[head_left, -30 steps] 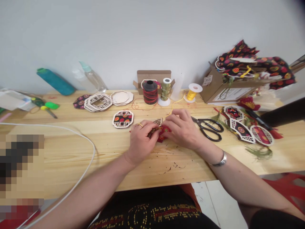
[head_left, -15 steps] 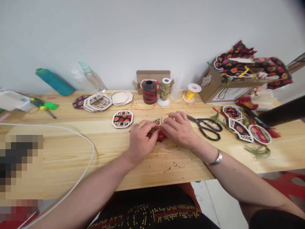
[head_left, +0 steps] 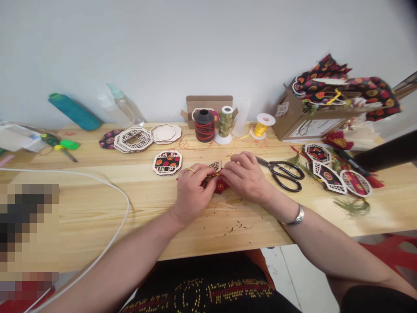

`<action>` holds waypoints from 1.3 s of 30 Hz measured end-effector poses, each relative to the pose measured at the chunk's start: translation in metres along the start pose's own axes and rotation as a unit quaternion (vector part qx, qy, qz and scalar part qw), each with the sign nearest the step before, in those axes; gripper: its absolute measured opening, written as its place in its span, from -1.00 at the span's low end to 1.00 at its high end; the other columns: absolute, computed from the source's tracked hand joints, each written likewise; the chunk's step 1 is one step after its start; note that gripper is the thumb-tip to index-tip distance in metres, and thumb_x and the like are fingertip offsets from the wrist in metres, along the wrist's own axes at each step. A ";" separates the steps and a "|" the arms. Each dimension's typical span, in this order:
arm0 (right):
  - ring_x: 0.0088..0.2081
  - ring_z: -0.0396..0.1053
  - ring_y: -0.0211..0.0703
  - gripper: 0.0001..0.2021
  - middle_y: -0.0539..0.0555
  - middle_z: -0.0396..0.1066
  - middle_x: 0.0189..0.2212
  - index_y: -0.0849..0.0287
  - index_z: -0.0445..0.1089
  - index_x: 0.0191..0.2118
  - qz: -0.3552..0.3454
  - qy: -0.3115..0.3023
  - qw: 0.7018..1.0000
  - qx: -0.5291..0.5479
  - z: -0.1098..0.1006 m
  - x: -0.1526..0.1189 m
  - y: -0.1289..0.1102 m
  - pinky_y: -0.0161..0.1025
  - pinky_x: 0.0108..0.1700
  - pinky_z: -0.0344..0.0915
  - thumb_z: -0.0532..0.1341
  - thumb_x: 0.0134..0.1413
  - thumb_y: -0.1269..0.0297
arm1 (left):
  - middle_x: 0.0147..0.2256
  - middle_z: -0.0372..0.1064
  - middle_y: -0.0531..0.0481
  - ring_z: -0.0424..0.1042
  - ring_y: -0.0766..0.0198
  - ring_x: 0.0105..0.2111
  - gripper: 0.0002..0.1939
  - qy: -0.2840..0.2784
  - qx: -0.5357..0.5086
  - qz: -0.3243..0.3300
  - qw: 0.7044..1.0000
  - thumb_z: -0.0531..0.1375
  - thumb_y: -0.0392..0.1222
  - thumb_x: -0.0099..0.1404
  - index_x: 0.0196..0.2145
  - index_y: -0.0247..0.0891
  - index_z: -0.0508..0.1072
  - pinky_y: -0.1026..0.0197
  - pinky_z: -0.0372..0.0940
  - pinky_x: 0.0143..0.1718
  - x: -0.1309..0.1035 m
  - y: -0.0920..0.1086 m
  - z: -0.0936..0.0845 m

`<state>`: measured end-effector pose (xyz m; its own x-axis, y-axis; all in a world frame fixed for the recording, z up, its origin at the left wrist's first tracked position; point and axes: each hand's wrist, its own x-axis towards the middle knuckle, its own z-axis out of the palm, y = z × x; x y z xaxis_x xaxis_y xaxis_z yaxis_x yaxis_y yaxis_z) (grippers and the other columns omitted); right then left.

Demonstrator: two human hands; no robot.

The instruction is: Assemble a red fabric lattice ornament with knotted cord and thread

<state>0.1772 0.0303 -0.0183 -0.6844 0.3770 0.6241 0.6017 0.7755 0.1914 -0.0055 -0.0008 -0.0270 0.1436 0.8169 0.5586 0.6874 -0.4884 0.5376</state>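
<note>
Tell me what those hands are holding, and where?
The left hand seems to hold a red patterned piece by its far side; the right hand hides its own hold.

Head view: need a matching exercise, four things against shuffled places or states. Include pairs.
1. scissors
2. yellow spool
3. teal cone
4. red patterned fabric

A. tilted, left of the bottles
B. between left hand and right hand
C. black handles, lying flat
D. upright, beside the large cardboard box

Pairs: 1-C, 2-D, 3-A, 4-B

Teal cylinder and clear bottle near pale wall; white cable curving over left of wooden table.
</note>
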 end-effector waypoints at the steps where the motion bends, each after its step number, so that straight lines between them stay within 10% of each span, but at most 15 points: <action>1: -0.16 0.17 -0.12 -0.84 0.03 0.37 -0.42 0.16 0.38 -0.31 0.000 0.000 1.000 0.001 0.000 0.000 0.000 -0.13 -0.09 0.06 0.10 0.28 0.42 | -0.35 0.50 -0.01 0.48 0.23 -0.31 -0.92 0.000 0.000 0.000 1.000 0.22 -0.34 0.21 -0.33 -0.23 0.51 0.16 0.29 -0.29 0.000 0.000 0.000; 39: -0.22 0.18 -0.07 -0.77 0.11 0.41 -0.42 0.21 0.35 -0.40 0.102 -0.063 0.984 0.131 0.000 0.003 -0.007 -0.12 -0.19 0.11 0.05 0.28 0.39 | -0.32 0.54 0.00 0.50 0.23 -0.30 -0.89 0.001 0.035 0.040 0.999 0.21 -0.26 0.27 -0.31 -0.17 0.56 0.10 0.24 -0.24 -0.001 -0.001 -0.002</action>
<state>0.1709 0.0260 -0.0174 -0.6161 0.5846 0.5279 0.6158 0.7754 -0.1399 -0.0076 -0.0016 -0.0274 0.1975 0.7755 0.5996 0.7220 -0.5288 0.4462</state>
